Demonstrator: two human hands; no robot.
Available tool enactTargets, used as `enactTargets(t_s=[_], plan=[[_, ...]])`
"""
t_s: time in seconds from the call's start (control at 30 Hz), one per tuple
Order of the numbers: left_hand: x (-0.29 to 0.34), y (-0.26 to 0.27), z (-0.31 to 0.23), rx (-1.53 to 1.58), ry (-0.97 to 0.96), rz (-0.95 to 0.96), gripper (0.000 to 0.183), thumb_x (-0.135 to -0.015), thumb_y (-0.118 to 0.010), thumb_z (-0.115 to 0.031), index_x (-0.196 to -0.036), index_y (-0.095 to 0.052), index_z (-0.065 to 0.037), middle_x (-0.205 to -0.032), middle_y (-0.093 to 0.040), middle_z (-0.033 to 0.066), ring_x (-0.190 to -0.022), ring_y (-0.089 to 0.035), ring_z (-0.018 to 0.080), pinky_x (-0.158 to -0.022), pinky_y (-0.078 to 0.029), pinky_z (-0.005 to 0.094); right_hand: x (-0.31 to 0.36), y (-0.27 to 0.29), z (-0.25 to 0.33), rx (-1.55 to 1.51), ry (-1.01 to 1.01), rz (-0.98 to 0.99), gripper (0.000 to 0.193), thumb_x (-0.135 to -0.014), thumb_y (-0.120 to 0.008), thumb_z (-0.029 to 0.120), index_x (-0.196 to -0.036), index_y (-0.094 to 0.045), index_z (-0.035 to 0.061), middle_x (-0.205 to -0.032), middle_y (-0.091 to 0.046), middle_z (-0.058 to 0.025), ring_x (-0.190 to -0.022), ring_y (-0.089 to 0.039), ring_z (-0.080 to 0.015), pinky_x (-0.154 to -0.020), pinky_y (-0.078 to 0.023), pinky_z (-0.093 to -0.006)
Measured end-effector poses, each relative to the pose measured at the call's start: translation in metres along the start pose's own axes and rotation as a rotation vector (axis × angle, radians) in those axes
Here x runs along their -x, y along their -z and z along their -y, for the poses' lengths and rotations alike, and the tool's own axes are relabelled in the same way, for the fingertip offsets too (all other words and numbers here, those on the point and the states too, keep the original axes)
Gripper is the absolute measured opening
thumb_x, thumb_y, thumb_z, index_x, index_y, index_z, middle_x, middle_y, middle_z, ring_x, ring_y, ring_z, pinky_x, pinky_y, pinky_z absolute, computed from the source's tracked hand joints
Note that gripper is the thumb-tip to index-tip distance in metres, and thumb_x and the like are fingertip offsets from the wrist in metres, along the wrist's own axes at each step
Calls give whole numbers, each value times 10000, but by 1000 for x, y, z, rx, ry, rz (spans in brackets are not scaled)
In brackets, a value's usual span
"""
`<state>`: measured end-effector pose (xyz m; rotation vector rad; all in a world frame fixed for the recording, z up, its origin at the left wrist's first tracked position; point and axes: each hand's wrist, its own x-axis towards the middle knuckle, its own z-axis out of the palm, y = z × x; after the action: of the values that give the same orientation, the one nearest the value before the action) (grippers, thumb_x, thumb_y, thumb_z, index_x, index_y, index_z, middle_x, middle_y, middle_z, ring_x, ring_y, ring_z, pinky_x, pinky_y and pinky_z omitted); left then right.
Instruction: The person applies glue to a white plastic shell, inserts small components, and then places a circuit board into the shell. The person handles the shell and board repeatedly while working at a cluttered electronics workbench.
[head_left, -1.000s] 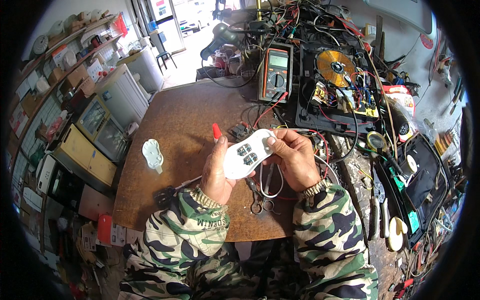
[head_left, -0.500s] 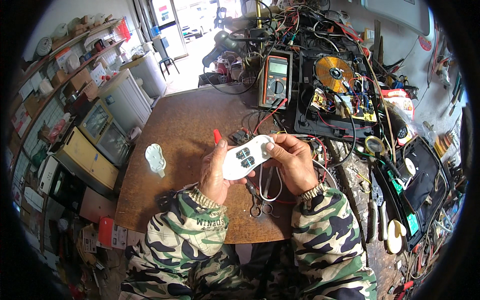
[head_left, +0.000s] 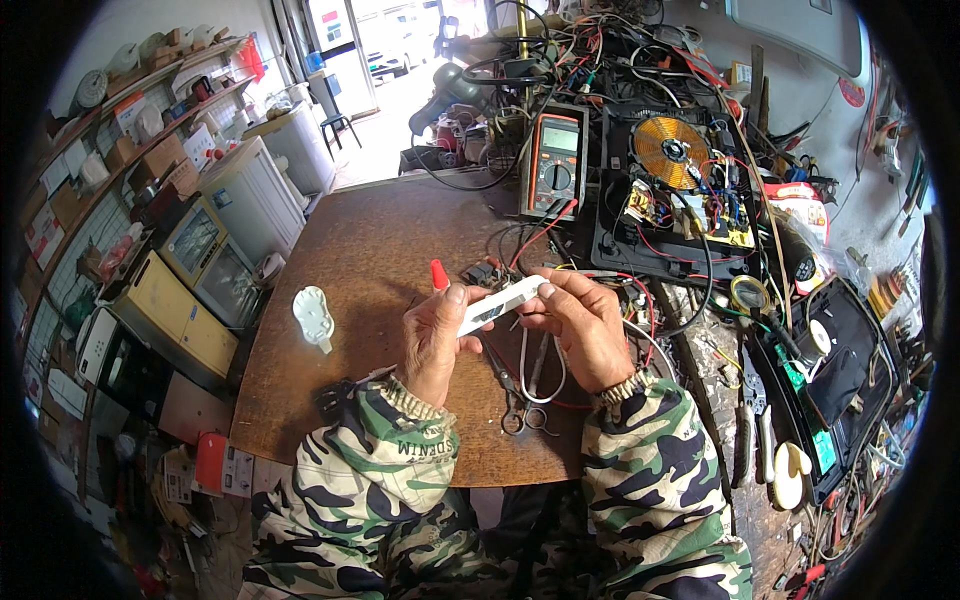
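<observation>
Held between both hands above the table is a white plastic power strip casing (head_left: 512, 298), tilted so that it shows nearly edge-on, with dark openings in its face. My left hand (head_left: 430, 340) is closed on its left end, thumb on top. My right hand (head_left: 585, 325) pinches its right end between thumb and fingers. Just past my left thumb stands a red pointed cap (head_left: 438, 275); what it belongs to is hidden. A pale, similarly shaped plastic shell (head_left: 313, 319) lies on the table to the left. Below my hands are a white cable (head_left: 562, 385) and metal scissors (head_left: 512, 420).
A multimeter (head_left: 556, 160) stands at the back of the wooden table (head_left: 350, 240). To its right sits an opened induction cooker (head_left: 672, 150) with a copper coil. Tangled wires, pliers (head_left: 752, 385) and an open black casing (head_left: 850, 350) crowd the right side.
The power strip casing has been tilted from showing its broad face to showing nearly its edge. Both hands keep hold of it and have stayed in about the same place.
</observation>
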<state>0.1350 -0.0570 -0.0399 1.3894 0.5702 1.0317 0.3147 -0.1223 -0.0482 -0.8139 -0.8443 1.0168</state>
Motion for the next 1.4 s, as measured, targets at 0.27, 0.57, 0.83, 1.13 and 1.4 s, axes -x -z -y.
enactTargets(t_s=[0.27, 0.57, 0.83, 1.13, 1.4], plan=[[-2, 7, 2, -81, -321, -35, 437, -1010, -527, -400, -1126, -628, 10, -1123, -643, 135, -1055, -623, 204, -916, -503, 378, 3, -3, 3, -70, 41, 158, 390, -972, -596, 105, -1322, -533, -55, -1235, -637, -138, -1103, -614, -195, -970, -490, -329], [0, 7, -4, -48, -83, -10, 605, -1001, -454, -545, -1076, -607, 36, -949, -672, 137, -818, -655, 159, -625, -507, 264, 1, -4, 1, 114, 13, 109, 305, -1008, -562, 220, -1147, -609, -47, -960, -674, -101, -819, -651, -140, -712, -538, -267], [2, -3, -10, -18, 81, 15, 724, -992, -350, -637, -1068, -610, 34, -800, -671, 106, -582, -612, 135, -452, -437, 242, 2, -2, -1, 143, -45, 57, 369, -1020, -532, 315, -984, -635, -37, -778, -660, -77, -565, -620, -124, -454, -481, -233], [2, 3, -5, -83, 27, 53, 707, -1008, -343, -602, -1090, -607, 49, -796, -672, 111, -591, -620, 143, -475, -458, 256, 0, -1, -5, 204, -67, 40, 374, -1030, -494, 290, -982, -636, -53, -783, -668, -92, -563, -627, -142, -456, -480, -247], [4, -1, -9, -118, 6, 86, 716, -1006, -340, -605, -1081, -610, 54, -790, -673, 113, -600, -631, 145, -474, -471, 250, 1, -1, -3, 235, -127, 16, 385, -1033, -485, 294, -979, -639, -55, -790, -671, -111, -573, -635, -156, -459, -493, -253]])
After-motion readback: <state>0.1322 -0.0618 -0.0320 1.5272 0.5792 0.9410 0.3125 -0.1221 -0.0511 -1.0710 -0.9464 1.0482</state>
